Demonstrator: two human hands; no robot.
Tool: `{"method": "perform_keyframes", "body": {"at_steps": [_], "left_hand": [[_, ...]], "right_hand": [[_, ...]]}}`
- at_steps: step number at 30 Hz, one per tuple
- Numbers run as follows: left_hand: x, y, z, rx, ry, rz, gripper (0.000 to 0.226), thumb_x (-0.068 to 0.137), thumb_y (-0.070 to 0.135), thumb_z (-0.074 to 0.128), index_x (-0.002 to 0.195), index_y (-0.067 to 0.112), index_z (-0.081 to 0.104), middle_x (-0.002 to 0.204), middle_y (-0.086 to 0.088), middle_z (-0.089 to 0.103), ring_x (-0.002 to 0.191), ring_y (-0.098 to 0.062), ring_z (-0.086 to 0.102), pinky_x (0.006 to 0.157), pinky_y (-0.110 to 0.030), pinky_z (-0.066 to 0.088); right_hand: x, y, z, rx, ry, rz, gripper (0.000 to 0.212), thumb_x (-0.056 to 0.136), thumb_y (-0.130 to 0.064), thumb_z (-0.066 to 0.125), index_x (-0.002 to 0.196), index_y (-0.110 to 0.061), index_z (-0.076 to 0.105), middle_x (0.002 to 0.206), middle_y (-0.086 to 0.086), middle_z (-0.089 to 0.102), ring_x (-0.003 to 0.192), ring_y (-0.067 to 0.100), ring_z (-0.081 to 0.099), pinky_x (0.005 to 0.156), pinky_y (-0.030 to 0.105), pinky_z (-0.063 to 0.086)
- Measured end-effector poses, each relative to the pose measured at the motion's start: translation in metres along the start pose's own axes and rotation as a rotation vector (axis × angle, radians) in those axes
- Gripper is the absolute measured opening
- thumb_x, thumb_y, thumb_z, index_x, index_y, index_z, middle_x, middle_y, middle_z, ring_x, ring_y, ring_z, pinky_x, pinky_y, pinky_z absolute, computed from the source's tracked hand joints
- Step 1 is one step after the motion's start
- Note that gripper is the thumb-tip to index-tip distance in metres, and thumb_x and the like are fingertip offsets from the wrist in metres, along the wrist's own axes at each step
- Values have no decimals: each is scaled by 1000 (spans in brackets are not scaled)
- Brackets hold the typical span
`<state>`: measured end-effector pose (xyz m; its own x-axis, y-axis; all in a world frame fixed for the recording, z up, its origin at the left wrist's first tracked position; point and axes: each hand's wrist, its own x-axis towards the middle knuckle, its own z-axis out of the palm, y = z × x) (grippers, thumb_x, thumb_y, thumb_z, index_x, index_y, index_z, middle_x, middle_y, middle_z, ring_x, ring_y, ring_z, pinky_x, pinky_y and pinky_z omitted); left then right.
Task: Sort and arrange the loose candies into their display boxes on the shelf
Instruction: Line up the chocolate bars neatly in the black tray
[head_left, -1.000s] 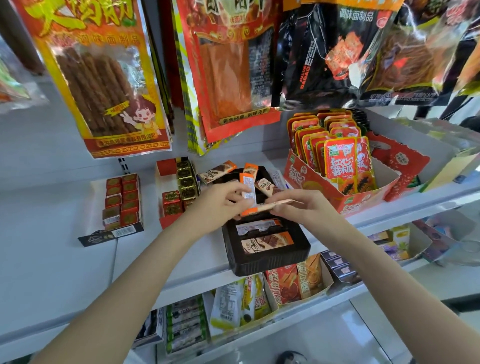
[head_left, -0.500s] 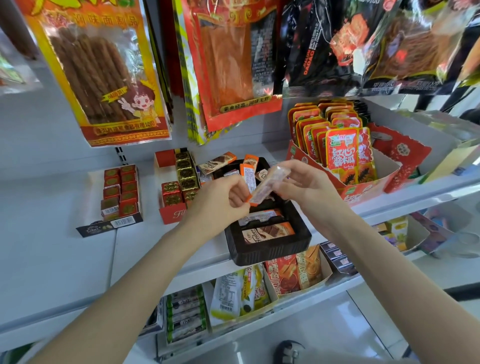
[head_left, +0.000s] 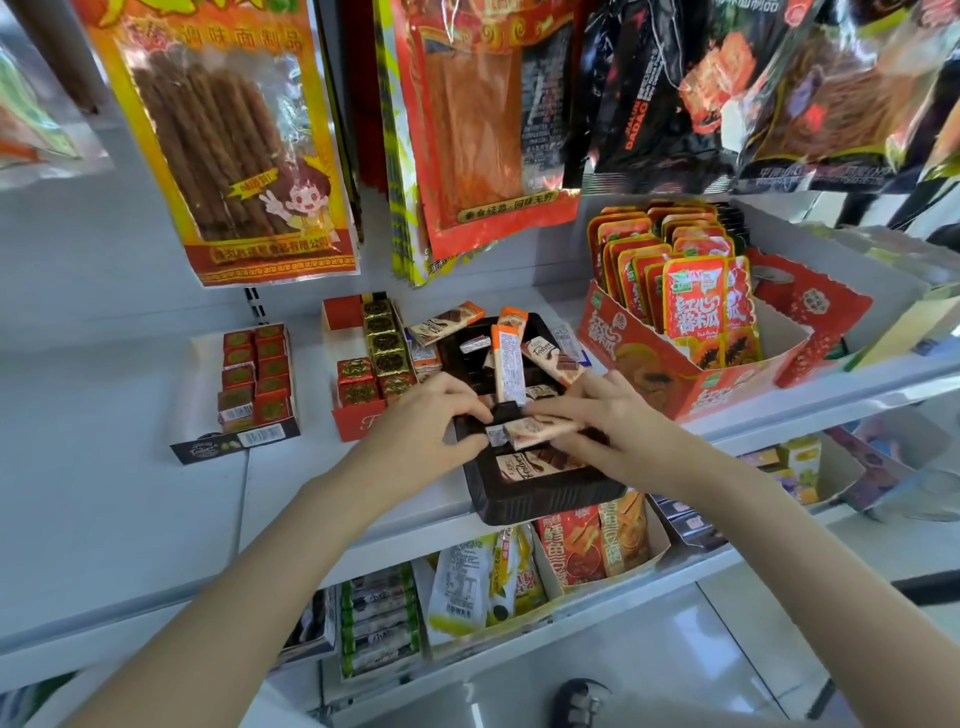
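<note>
A black display tray (head_left: 540, 501) sits at the shelf's front edge. One orange-and-white chocolate bar (head_left: 543, 430) lies crosswise over its middle slot. My left hand (head_left: 426, 426) pinches the bar's left end, and my right hand (head_left: 618, 415) holds its right part from above. Just behind my fingers another bar (head_left: 506, 364) stands upright in the tray. A third bar (head_left: 535, 462) lies flat in the front slot. Several loose bars (head_left: 553, 358) lie jumbled at the tray's back, and one more (head_left: 447, 322) rests beyond its rim.
Left of the tray are a red box of gold-foil candies (head_left: 358, 421) and a flat box of red squares (head_left: 254, 374). On the right stands a red carton of papaya packets (head_left: 696, 322). Snack bags (head_left: 228, 145) hang overhead. The lower shelf (head_left: 519, 582) holds more snacks.
My right hand brought the bar down from mid-air into the tray's middle slot. My left hand dropped to the bar's left end, and the upright bar now stands free of it.
</note>
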<state>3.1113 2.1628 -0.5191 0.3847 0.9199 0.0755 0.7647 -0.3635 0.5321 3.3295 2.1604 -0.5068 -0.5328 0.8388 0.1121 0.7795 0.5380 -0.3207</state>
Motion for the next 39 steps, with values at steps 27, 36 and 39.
{"method": "perform_keyframes", "body": {"at_steps": [27, 36, 39], "left_hand": [[37, 15, 10, 159, 154, 4, 35, 95, 23, 41, 128, 27, 53, 96, -4, 68, 98, -22, 51, 85, -37, 47], [47, 15, 7, -171, 267, -59, 19, 86, 20, 58, 101, 25, 69, 104, 1, 67, 83, -11, 54, 70, -23, 39], [43, 13, -6, -254, 338, -33, 16, 83, 10, 60, 89, 22, 69, 102, 1, 66, 84, -14, 61, 64, -24, 45]], "right_hand": [[44, 17, 2, 139, 211, 437, 40, 81, -17, 68, 118, -10, 54, 115, 10, 61, 98, 20, 56, 76, 18, 37], [41, 25, -2, 304, 417, 460, 20, 81, -8, 64, 96, -12, 51, 96, 0, 59, 69, 10, 52, 58, 15, 39], [38, 26, -10, 647, 544, 518, 15, 81, -11, 65, 90, -18, 55, 90, 10, 61, 70, 19, 53, 65, 30, 46]]}}
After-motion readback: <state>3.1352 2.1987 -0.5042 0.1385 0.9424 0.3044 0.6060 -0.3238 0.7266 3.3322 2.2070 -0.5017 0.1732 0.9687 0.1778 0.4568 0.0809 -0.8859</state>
